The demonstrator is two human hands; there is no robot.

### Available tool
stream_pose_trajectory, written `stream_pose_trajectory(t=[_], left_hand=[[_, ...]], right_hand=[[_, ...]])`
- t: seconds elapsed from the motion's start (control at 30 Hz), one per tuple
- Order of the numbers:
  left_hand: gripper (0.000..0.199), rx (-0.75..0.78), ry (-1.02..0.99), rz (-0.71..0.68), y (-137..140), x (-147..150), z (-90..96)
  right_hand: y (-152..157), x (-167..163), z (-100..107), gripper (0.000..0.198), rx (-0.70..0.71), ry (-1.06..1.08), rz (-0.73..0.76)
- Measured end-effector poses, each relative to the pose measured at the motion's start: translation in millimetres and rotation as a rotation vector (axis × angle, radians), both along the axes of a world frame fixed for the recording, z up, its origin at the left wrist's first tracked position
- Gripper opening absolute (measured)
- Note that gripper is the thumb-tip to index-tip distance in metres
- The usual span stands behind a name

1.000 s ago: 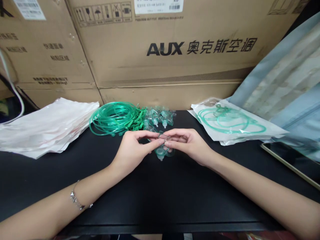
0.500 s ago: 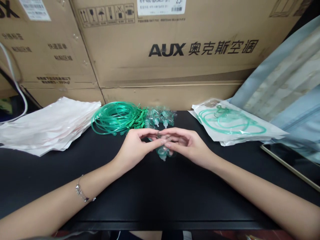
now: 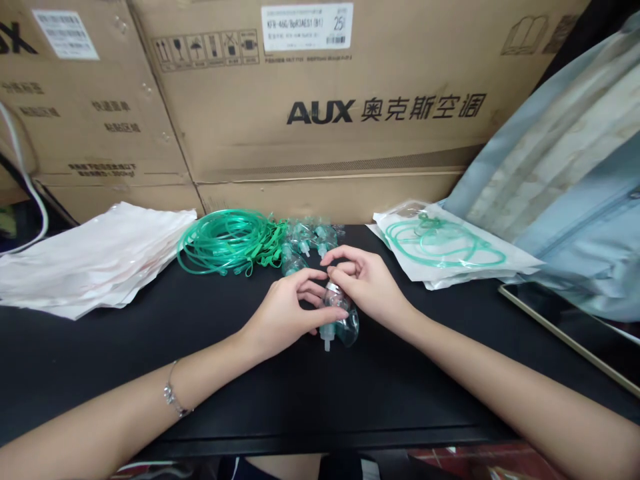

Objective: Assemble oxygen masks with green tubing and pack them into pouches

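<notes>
A clear oxygen mask with a greenish rim (image 3: 352, 328) is in front of me over the black table, its pale connector (image 3: 327, 339) pointing towards me. My left hand (image 3: 295, 303) is curved round the mask's left side, thumb across its front and fingers behind. At the mask's upper end, by a shiny metal strip, my right hand (image 3: 357, 273) pinches with thumb and fingers, the index finger raised. Fingers partly hide the mask. Just beyond my hands lie several similar clear masks (image 3: 305, 239).
Coiled green tubing (image 3: 225, 240) with green straps (image 3: 273, 241) lies left of the masks. White flat packages (image 3: 95, 260) are stacked at left. A bagged tubing set (image 3: 445, 243) lies at right, near a tablet-like device (image 3: 565, 333). Large cardboard boxes (image 3: 320, 147) stand behind.
The mask shows lower and more plainly between my hands. My left thumb has spread away from the fingers, and my right hand has gone to the mask's upper end. The view has shifted slightly.
</notes>
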State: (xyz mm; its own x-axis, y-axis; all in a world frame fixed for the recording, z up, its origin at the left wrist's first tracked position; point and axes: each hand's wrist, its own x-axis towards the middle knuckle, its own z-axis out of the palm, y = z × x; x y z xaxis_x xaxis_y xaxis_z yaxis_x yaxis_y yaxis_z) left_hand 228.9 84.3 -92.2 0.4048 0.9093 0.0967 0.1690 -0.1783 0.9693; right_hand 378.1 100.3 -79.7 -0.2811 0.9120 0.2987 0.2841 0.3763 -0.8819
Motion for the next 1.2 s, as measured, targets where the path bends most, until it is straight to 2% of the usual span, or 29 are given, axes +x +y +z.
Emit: stream_pose_trajectory(t=[0.07,0.17,0.3,0.37,0.47,0.57,0.67,0.93,1.07,1.2], left_hand=[[0.047,-0.03,-0.06,0.055,2.0,-0.8,-1.3],[0.036,0.017,-0.11,0.125,6.5,-3.4,-2.5],[0.031,0.027,-0.109,0.132,10.7,-5.3,-5.2],[0.027,0.036,-0.085,0.142,11.3,-5.5,-6.7],[0.021,0.083,0.029,0.118,11.1,-6.2,-7.6],[0.017,0.225,0.187,0.099,10.0,-7.6,-6.8],[0.022,0.309,0.272,0.135,9.1,-9.2,-5.3],[0.02,0.339,0.173,0.085,14.1,-14.4,-6.2],[0.02,0.409,0.245,0.044,19.3,-15.1,-10.2],[0.019,0.466,0.337,0.058,24.7,-15.9,-11.3]], right_hand=[[1.7,3.5,1.4,0.016,0.092,-0.069,-0.032],[4.8,9.7,5.6,0.021,0.22,-0.15,-0.064],[14.5,20.9,10.4,0.023,0.265,-0.246,-0.121],[20.0,25.7,10.8,0.023,0.175,-0.295,-0.049],[26.2,29.0,7.3,0.023,-0.077,-0.307,0.169],[30.7,28.1,0.0,0.02,-0.194,-0.236,0.186],[34.4,25.8,-7.2,0.016,-0.247,-0.166,0.127],[32.7,21.0,-9.5,0.016,-0.232,-0.13,0.023],[28.7,19.0,-9.2,0.022,-0.28,-0.132,0.058],[29.4,14.8,-13.6,0.015,-0.314,-0.027,-0.029]])
